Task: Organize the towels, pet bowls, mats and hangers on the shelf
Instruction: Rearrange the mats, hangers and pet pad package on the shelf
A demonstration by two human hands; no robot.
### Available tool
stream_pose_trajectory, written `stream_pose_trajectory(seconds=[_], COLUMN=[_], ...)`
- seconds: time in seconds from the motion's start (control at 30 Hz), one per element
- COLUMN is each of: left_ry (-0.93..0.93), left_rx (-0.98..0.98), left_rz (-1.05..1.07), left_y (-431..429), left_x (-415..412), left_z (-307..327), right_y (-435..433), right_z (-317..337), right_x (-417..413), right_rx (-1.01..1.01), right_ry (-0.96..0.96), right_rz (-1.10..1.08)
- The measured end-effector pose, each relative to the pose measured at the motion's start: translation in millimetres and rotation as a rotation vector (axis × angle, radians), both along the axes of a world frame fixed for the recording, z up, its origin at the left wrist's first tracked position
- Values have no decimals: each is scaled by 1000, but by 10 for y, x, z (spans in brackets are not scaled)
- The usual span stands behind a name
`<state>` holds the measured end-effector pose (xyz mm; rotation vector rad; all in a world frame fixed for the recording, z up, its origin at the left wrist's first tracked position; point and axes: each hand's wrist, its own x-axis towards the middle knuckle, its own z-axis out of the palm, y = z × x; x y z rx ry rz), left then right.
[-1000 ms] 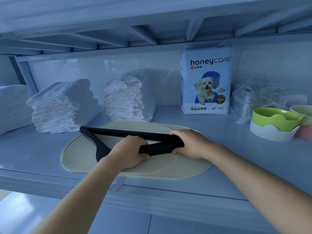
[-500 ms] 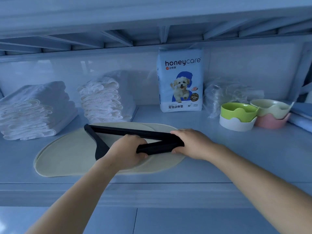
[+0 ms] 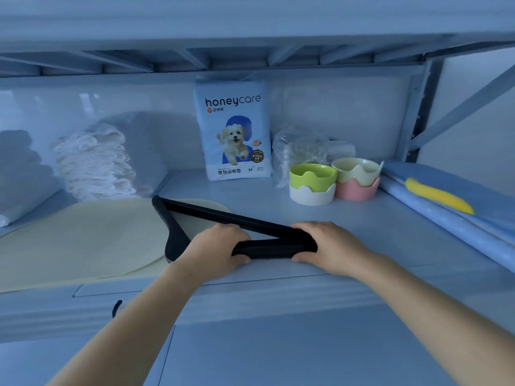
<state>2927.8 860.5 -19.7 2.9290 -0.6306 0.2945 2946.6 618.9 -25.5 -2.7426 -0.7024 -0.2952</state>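
Both hands grip a black bundle of hangers [image 3: 274, 249] at the front of the shelf [image 3: 376, 227]. The left hand [image 3: 214, 253] curls round the thick lower arm near its middle, and the right hand [image 3: 331, 246] closes over the pointed end where the arms meet. The hangers lie nearly flat, their far corner reaching back and left over the edge of the cream mats [image 3: 83, 240], which lie spread on the shelf's left half. Behind the mats stand two stacks of folded towels [image 3: 94, 162]. A pad pack [image 3: 234, 129] stands upright against the back wall, with a crumpled plastic bag [image 3: 301, 149] just beside it. In front of the bag sit two pairs of nested bowls [image 3: 312, 185], touching each other. A blue roll [image 3: 446, 227] lies along the right side.
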Motion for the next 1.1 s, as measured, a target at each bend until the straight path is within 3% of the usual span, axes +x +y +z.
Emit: stream_pose_trajectory(seconds=[0.3, 0.5, 0.77, 1.1], left_ry=[46, -12, -89, -224], left_rx=[4, 52, 73, 109], left_rz=[190, 190, 33, -158], left_y=[48, -6, -398, -1551], left_x=[-143, -181, -224, -231], left_z=[30, 22, 199, 691], right_y=[-232, -223, -671, -1763], right_z=[-127, -115, -25, 322], right_x=[-31, -83, -345, -854], right_rx=[76, 78, 169, 240], right_ry=[19, 21, -106, -219], right_rz=[28, 26, -48, -239])
